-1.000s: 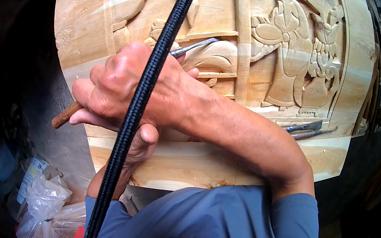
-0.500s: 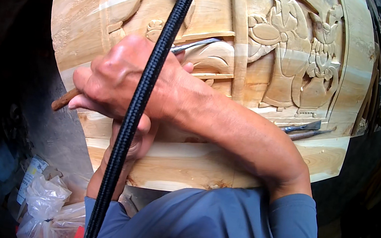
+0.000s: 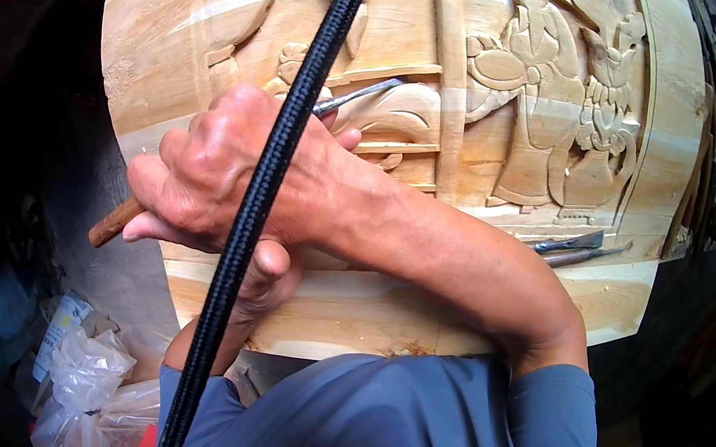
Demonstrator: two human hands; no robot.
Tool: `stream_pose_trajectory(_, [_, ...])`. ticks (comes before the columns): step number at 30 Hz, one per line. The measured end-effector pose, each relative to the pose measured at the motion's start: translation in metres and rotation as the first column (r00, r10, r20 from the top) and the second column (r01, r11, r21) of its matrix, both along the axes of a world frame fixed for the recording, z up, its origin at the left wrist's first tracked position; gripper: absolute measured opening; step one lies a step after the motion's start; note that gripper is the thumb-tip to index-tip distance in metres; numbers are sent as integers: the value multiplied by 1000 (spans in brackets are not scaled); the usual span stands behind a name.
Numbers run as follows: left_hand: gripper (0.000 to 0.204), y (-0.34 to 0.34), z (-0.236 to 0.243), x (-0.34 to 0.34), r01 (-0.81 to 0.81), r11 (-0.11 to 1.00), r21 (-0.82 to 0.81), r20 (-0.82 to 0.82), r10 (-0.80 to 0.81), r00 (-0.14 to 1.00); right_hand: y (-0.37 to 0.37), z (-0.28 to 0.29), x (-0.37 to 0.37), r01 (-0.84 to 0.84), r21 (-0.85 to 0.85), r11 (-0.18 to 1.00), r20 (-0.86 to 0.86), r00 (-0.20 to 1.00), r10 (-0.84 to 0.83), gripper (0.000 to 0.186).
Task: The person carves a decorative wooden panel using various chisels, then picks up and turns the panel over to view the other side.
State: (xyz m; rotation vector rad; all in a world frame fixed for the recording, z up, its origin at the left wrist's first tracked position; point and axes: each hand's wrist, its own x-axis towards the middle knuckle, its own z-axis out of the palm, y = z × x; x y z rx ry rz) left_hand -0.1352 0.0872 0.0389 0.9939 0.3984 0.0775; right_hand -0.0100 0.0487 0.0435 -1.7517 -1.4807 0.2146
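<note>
1. Currently your right hand (image 3: 207, 165) has its fingers wrapped around the brown wooden handle of the long chisel with a grey steel blade (image 3: 358, 97); the handle's butt protrudes beyond the palm, low on the left.
2. Your left hand (image 3: 271, 280) lies mostly beneath the right. Its thumb shows under the right wrist; whether its other fingers pinch the shank cannot be told.
3. Location of tool: blade over the middle of the pale wooden relief-carved panel (image 3: 154, 28), tip at the upper edge of the curved, leaf-like raised relief (image 3: 410, 111), just below the straight raised ledge (image 3: 393, 70). Contact at the tip cannot be confirmed.
4. Recommended: hold the blade low and shave thinly along the curve, letting the right hand push and the left steer and brake.
5. Risk, in my judgement: a slip could nick the ledge. Ease pressure as the edge nears it.
6. Noted: the flat-bladed dark steel chisel (image 3: 571, 242) and the slender pointed tool (image 3: 587, 255) lie near your right forearm; mind your elbow there.
7. The black braided cord (image 3: 283, 131) crosses the view, hiding part of your grip.
</note>
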Motion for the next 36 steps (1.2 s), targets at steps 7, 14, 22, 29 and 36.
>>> stream_pose_trajectory(7, [125,-3,3,4,-27,1000,13,-10,27,1000,1,3,-4,19,-61,998,-127,991,-27,46])
stream_pose_trajectory(14, [124,5,4,7,-45,999,14,0,45,999,3,-8,7,19,72,997,28,999,-21,41])
stream_pose_trajectory(22, [122,19,5,11,-64,998,12,14,64,998,-3,-14,13,60,121,991,119,990,-74,51])
stream_pose_trajectory(29, [121,5,2,18,-97,995,4,1,97,995,-1,-14,11,115,218,969,290,941,-177,49])
stream_pose_trajectory(36, [120,-7,10,21,-141,990,18,-19,141,990,2,-13,1,110,256,960,320,928,-192,43])
